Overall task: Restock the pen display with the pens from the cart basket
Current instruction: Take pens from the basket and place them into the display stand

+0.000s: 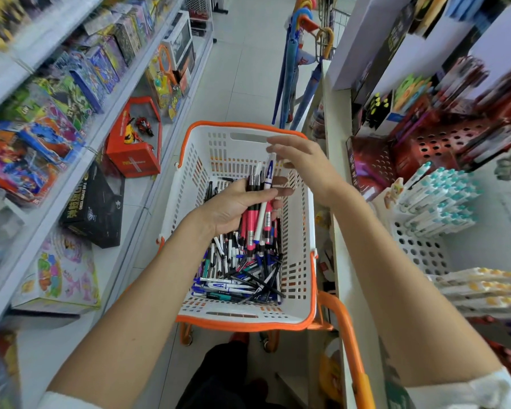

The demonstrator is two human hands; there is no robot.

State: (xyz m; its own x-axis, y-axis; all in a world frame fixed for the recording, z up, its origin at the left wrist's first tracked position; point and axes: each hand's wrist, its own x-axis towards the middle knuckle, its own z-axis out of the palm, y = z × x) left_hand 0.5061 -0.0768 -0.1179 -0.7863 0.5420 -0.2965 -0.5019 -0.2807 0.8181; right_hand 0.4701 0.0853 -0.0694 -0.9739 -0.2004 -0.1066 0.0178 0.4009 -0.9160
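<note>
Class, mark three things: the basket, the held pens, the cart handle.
basket [219,149], head view, on its white far wall.
held pens [250,222], head view, on a pink barrel.
cart handle [350,338], head view, on the orange bar's middle.

On the black box [95,208] on the left shelf I see big yellow Chinese characters, printed sideways, and a small white line under them that is too fine to read. The red box [135,149] has pale lettering, but blurred. The white pen [268,175] in the left hand [236,208] carries a blue mark like a letter A.
</note>
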